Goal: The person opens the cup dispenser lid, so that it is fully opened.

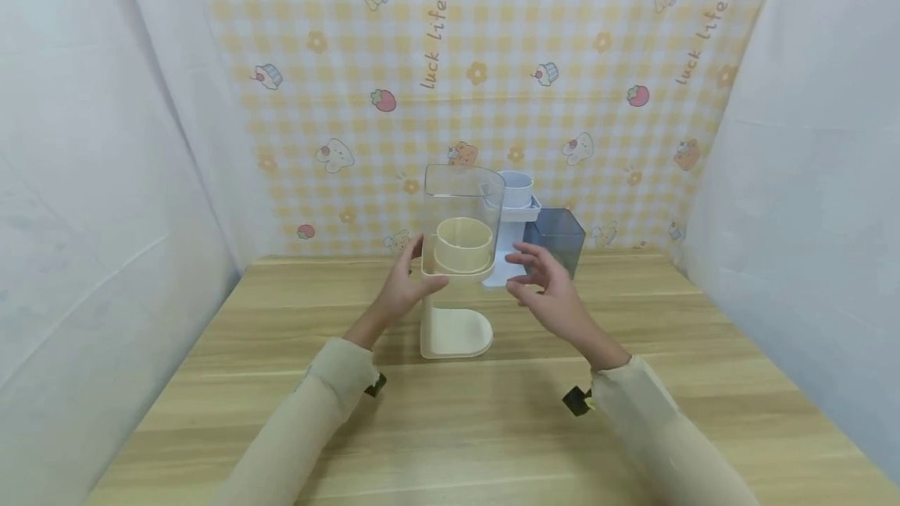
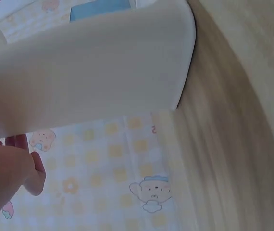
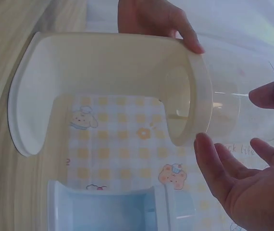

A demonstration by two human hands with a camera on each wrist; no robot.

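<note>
A cream stand (image 1: 458,333) stands upright on the table, with a rounded foot and a rimmed upper holder. On the holder sits a clear tub (image 1: 460,186), open at the top, around a cream ring-shaped cup (image 1: 464,246). My left hand (image 1: 404,285) grips the left side of the holder, thumb at the front rim and fingers behind. To the right of the tub, my right hand (image 1: 551,293) is held in the air, fingers loosely bent, holding nothing. In the right wrist view, the left thumb rests against the rim of the cream stand (image 3: 113,62).
Behind, a similar white-blue stand (image 1: 512,244) carries a round cup (image 1: 516,189). Beside it is a dark translucent bin (image 1: 558,236). The wooden table (image 1: 450,428) ends at a checked backdrop (image 1: 478,37), with white sheets hanging on both sides.
</note>
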